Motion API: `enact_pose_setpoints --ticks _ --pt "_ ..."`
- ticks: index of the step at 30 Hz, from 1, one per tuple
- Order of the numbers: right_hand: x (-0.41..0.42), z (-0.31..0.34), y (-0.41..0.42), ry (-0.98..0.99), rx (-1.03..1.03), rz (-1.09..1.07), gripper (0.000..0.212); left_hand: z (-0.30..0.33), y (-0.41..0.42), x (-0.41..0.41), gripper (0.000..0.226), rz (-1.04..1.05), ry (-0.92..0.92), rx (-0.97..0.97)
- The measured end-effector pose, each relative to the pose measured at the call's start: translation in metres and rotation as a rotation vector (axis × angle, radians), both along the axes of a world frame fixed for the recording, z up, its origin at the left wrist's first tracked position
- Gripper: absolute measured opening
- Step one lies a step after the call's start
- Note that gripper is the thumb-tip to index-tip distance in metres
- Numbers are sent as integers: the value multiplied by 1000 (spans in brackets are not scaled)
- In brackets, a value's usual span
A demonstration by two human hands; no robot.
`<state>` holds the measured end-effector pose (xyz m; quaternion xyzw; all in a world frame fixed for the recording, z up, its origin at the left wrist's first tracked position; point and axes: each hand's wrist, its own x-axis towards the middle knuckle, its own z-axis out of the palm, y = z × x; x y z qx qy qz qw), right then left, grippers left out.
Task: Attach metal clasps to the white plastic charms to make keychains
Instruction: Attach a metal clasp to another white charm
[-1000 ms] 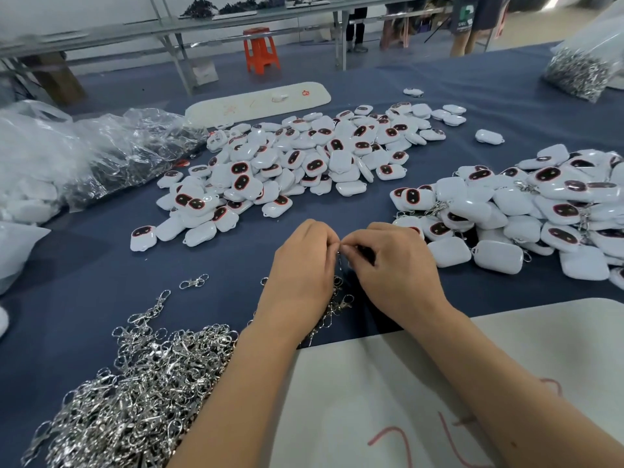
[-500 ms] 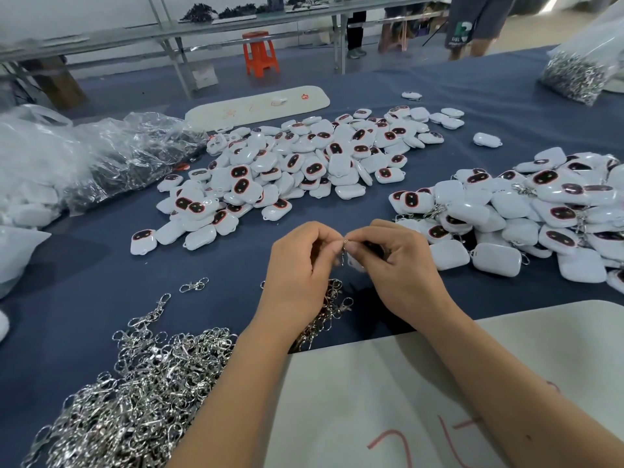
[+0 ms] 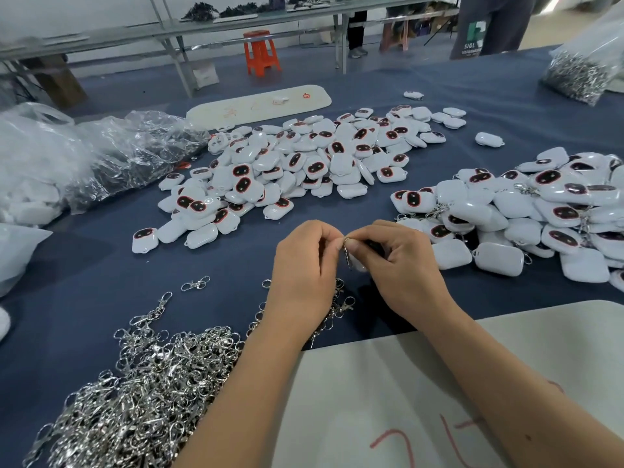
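2 hands point(image 3: 358, 265) pinch 1 clasp point(image 3: 347, 253) between their fingertips.

The hands point(image 3: 358, 261) hide most of the pinched charm point(image 3: 358, 265).

A bare strip of blue cloth-covered bench point(image 3: 101, 271) lies open between the heap of silver metal clasps point(image 3: 141, 393) and the far pile of white plastic charms point(image 3: 290, 163); a second charm pile point(image 3: 526, 214) crowds the right.

bench point(image 3: 101, 265): blue cloth | near left: heap of metal clasps point(image 3: 141, 393) | middle: pile of white charms point(image 3: 297, 163) | right: second charm pile point(image 3: 526, 211) | far left: plastic bags point(image 3: 84, 157) | near right: white board point(image 3: 388, 400) | far: white tray point(image 3: 256, 104)
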<state>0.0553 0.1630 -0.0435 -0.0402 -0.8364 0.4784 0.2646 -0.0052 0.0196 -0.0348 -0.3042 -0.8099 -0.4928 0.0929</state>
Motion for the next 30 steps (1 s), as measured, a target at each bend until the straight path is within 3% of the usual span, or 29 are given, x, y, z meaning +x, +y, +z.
enact_pose_setpoints --ticks 7,11,14,19,30 --pt "-1 -1 0 -21 -65 -56 9 2 -1 1 13 7 45 -64" --pt "-4 -5 7 -27 -324 -212 15 4 -2 0 13 -28 84 -102" --pt "-7 -6 10 -7 -397 -263 14 5 -2 2 16 -78 87 -148" --pt "-6 -5 8 27 -327 -302 23 6 1 5 14 -158 93 -245" --pt "-3 0 5 -28 -176 -288 17 8 4 12 15 -141 2 -284"
